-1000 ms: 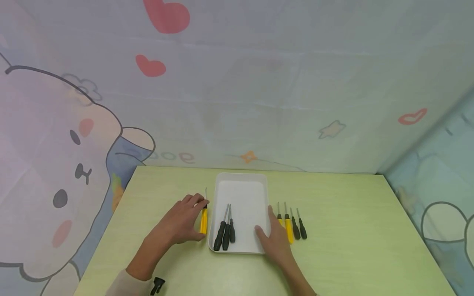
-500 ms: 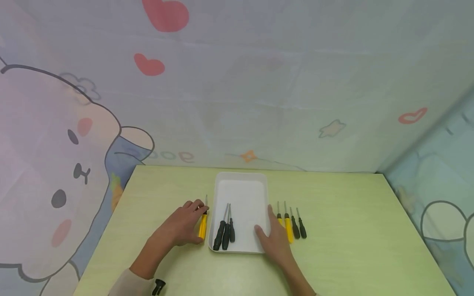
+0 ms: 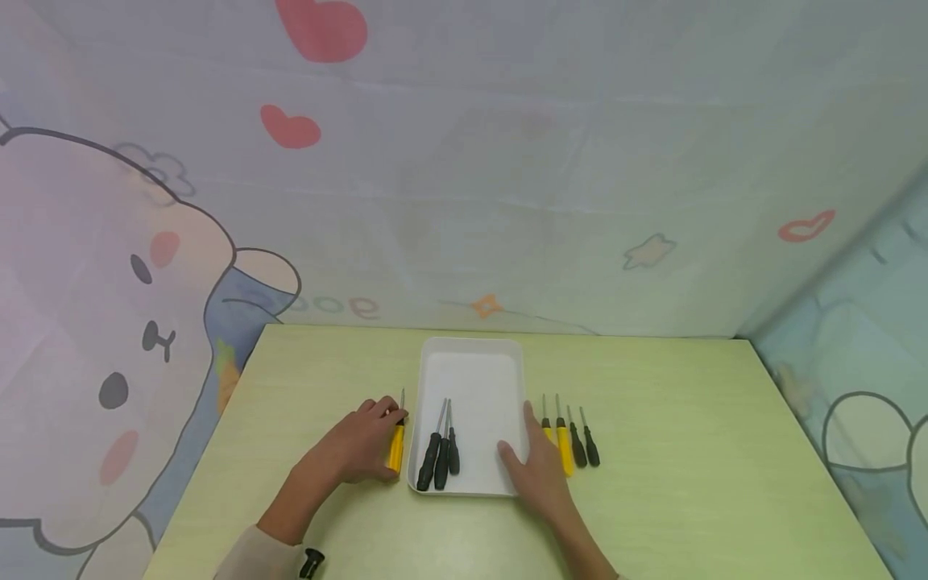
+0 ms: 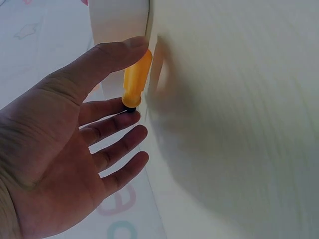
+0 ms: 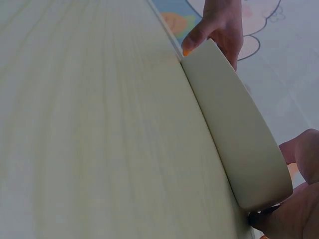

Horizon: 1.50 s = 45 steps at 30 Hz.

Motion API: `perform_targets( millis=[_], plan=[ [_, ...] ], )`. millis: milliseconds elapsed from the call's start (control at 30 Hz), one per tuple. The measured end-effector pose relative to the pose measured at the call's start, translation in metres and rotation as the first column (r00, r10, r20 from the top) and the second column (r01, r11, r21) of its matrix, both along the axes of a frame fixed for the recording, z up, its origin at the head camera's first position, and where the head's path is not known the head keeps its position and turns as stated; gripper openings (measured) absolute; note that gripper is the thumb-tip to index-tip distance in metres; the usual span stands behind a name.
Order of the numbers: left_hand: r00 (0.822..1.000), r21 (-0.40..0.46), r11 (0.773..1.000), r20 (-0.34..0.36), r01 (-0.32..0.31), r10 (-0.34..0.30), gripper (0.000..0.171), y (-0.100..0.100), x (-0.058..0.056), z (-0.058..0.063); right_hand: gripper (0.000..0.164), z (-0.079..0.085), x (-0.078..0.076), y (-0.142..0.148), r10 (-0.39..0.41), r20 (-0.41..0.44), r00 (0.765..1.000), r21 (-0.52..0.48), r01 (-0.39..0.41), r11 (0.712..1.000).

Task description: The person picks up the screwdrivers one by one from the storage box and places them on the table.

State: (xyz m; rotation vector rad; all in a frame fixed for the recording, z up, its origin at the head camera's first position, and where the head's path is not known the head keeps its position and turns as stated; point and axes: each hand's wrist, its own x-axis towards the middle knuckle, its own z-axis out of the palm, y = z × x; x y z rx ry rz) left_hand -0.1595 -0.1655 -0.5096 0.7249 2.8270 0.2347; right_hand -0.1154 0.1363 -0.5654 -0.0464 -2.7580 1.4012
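Observation:
My left hand [image 3: 362,441] pinches a yellow-handled screwdriver [image 3: 396,448] just left of the white tray [image 3: 471,370]. Its thumb is at the handle's butt and its fingertips are near the black collar, with the shank pointing away from me. The same yellow handle [image 4: 135,79] shows between thumb and fingers in the left wrist view. At the tray's right side, my right hand [image 3: 542,475] holds the rim, thumb over the inside and fingers along the outside. Inside the tray, toward its near left, lie three black-handled screwdrivers [image 3: 441,463].
Right of the tray, partly behind my right hand, several screwdrivers lie in a row, including a yellow one [image 3: 565,447] and a black one [image 3: 591,448]. The pale green table [image 3: 689,451] ends at a printed cloth backdrop [image 3: 507,161]. A black object [image 3: 312,561] is by my left sleeve.
My left hand and the yellow screwdriver have shifted slightly toward me, mostly in the first half second. The right hand and the tray have stayed in place.

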Motion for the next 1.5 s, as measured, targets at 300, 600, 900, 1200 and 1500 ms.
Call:
perform_targets(
  millis=[300,600,900,1200,1500],
  plan=[
    [0.999,0.033,0.999,0.040,-0.009,0.007,0.085,0.0013,-0.0006,0.0002,0.081,-0.0031,-0.0010,0.0009,-0.005,0.002,1.000,0.005,0.005,1.000],
    [0.998,0.031,0.999,0.051,-0.023,0.021,0.084,0.0011,-0.0015,-0.0018,0.081,-0.0031,-0.0020,0.0008,-0.001,0.005,1.000,0.010,0.001,1.000],
    [0.998,0.040,0.999,0.048,-0.034,0.032,0.086,0.0009,0.0001,-0.0019,0.080,-0.0019,-0.0018,0.0007,0.002,-0.009,1.000,0.005,-0.002,1.000],
    [0.998,0.052,0.998,0.057,-0.031,0.028,0.088,-0.0004,0.0020,-0.0012,0.080,-0.0038,-0.0003,0.0015,0.002,-0.015,1.000,0.003,-0.002,1.000],
    [0.997,0.063,0.997,0.068,-0.033,0.028,0.090,-0.0017,0.0009,-0.0017,0.081,-0.0047,-0.0009,0.0021,0.003,-0.014,1.000,0.005,-0.003,1.000]
  ],
)
